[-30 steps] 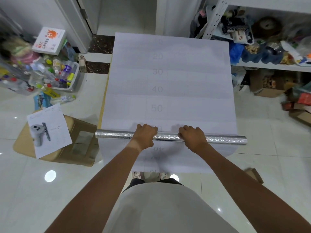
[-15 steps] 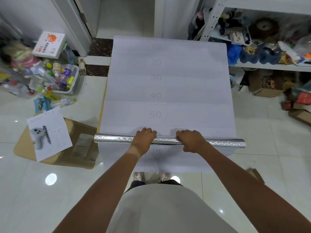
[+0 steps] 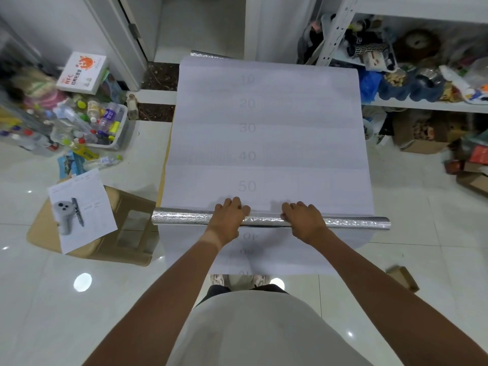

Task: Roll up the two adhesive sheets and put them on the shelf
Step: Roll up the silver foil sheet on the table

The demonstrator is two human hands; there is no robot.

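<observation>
A white-backed adhesive sheet (image 3: 266, 133), printed with numbers 10 to 50, lies flat in front of me. Its near end is wound into a silver roll (image 3: 184, 219) that lies crosswise just below the 50 mark. My left hand (image 3: 229, 219) and my right hand (image 3: 303, 221) sit side by side on the middle of the roll, fingers curled over its top. A second white sheet (image 3: 340, 249) lies under it and reaches toward me, with faint numbers showing. A silver edge (image 3: 208, 54) shows at the far end. The white shelf (image 3: 422, 107) stands at the right, crowded with objects.
Left of the sheets lies a cardboard box (image 3: 124, 233) carrying a paper and a grey controller (image 3: 64, 217). Behind it stands a bin of bottles (image 3: 105, 125). Cardboard boxes (image 3: 422, 143) crowd the floor under the shelf. A small cardboard piece (image 3: 402, 277) lies at the right.
The roll has moved a little away from me, taking up more sheet and reaching the 50 mark. Both hands stayed on its middle.
</observation>
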